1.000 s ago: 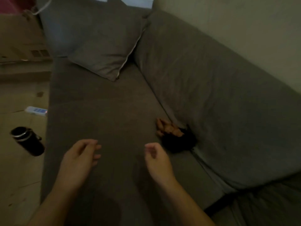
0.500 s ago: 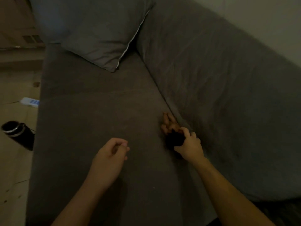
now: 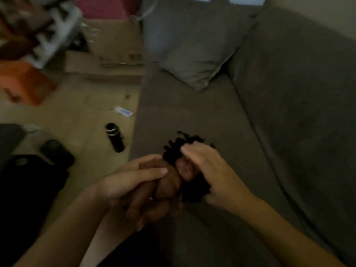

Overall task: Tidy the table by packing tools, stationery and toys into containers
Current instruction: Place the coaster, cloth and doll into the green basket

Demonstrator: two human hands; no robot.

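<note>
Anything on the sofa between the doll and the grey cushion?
No. Head view shows only bare sofa seat between the doll and the cushion.

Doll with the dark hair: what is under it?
Both hands carry it: the left hand grips the doll around its body, the right hand holds its head. Below spreads the grey sofa seat; the patch directly underneath is covered.

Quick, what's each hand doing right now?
Left hand: gripping the doll around its body.
Right hand: holding the doll's dark, curly-haired head.
</note>
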